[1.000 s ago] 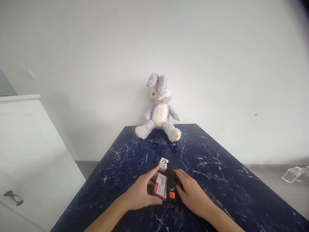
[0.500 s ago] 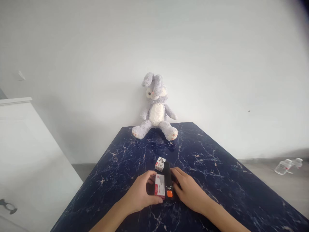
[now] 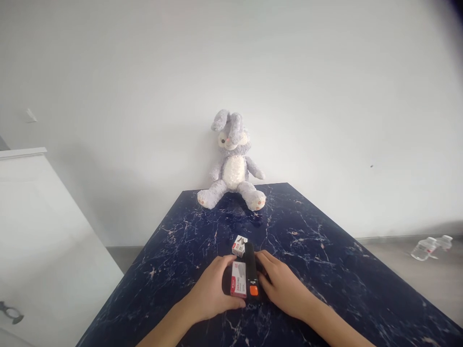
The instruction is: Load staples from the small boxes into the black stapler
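A red-and-white staple box (image 3: 238, 279) lies on the dark marbled table. My left hand (image 3: 211, 291) spans it from the left, index finger at its far end and thumb at its near end. Along the box's right side lies a black stapler (image 3: 250, 262) with an orange piece at the near end. My right hand (image 3: 280, 284) is curled against the stapler's right side; some fingertips are hidden. A smaller white-and-red box (image 3: 239, 246) stands just beyond the staple box, close to the stapler's far end.
A grey plush rabbit (image 3: 234, 168) sits at the far edge of the table (image 3: 307, 270), against the wall. On the left stands a white cabinet (image 3: 43, 231) with a dark handle (image 3: 11, 312). Clear plastic bottles (image 3: 424, 248) lie on the floor at right.
The fingers of my left hand have shifted slightly toward the far end of the staple box, and fewer of them show behind it. Box, stapler and right hand look nearly unmoved.
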Available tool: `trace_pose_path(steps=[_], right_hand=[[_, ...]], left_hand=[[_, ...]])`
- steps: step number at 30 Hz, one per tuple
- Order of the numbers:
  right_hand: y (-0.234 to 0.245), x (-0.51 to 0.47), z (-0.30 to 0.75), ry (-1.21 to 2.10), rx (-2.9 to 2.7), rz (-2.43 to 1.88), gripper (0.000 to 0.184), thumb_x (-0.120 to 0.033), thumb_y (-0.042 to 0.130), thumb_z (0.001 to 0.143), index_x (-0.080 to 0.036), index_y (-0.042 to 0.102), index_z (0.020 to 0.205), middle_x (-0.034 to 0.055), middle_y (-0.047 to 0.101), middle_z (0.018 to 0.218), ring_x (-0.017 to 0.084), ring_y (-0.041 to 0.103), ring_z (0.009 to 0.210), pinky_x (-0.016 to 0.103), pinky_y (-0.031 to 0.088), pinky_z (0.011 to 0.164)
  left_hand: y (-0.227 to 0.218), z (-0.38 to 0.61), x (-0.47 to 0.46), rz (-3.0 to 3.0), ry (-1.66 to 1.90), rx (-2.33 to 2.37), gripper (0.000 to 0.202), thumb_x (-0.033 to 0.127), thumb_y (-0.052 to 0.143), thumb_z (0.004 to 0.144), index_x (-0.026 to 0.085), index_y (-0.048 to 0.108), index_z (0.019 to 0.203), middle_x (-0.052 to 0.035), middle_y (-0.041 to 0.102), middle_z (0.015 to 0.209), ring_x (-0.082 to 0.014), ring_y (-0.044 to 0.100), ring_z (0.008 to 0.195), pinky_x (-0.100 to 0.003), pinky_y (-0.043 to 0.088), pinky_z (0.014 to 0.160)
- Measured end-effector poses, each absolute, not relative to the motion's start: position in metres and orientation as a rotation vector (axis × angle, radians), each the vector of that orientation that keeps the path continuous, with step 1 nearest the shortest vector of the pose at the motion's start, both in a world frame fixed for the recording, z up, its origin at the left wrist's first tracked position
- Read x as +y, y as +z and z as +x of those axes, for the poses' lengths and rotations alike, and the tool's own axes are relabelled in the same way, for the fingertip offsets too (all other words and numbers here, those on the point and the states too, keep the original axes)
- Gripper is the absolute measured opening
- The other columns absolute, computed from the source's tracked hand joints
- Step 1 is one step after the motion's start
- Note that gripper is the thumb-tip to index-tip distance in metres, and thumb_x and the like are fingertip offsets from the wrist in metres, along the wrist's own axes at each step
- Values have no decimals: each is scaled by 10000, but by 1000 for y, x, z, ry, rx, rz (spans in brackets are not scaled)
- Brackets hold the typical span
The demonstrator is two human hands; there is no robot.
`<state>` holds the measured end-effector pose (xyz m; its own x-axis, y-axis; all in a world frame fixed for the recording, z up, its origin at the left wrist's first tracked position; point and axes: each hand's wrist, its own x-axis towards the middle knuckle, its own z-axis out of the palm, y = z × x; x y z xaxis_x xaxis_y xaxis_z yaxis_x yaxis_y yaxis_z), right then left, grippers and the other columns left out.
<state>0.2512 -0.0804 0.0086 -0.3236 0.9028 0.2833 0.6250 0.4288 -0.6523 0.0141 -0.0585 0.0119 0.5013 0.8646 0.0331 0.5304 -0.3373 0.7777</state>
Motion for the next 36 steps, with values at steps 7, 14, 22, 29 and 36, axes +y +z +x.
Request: trace_pose_path(steps=[7,14,22,29,36], right_hand=[[7,-80,252,575,-2068,-1286,371,-94,443,897,-246,537,1223,41,592,1092,183,598,971,293,476,860],[8,-81,252,583,-2072,-1283,350,-95,441,899,-243,542,1200,39,594,1078,186,595,966,294,474,850],[9,-80,253,569,-2088,-1293,316,-99,442,897,-232,545,1164,41,591,1059,189,594,950,290,475,829],[7,-78,253,564,-2085,-1282,324,-96,439,895,-235,540,1169,43,588,1070,189,591,962,300,471,867],[7,-79,254,574,-2088,-1267,314,-92,443,894,-234,542,1156,37,587,1064,180,592,960,295,471,860]], left_hand=[[11,9,-58,1953,579,1038,1050,413,836,696,357,218,1543,-111,500,1404,-344,497,1257,-493,405,1055],[8,11,-58,1960,513,1072,1100,436,884,621,375,263,1528,-92,433,1418,-339,471,1242,-468,428,1035],[3,14,-54,1976,534,1097,1081,390,900,603,379,312,1509,-80,465,1360,-319,490,1206,-469,427,1047],[4,12,-56,2006,538,1067,1153,359,911,576,375,264,1530,-81,330,1494,-346,380,1338,-490,371,1116],[7,9,-57,1957,550,1026,951,380,817,726,387,286,1516,-77,351,1492,-316,438,1301,-477,407,1086]])
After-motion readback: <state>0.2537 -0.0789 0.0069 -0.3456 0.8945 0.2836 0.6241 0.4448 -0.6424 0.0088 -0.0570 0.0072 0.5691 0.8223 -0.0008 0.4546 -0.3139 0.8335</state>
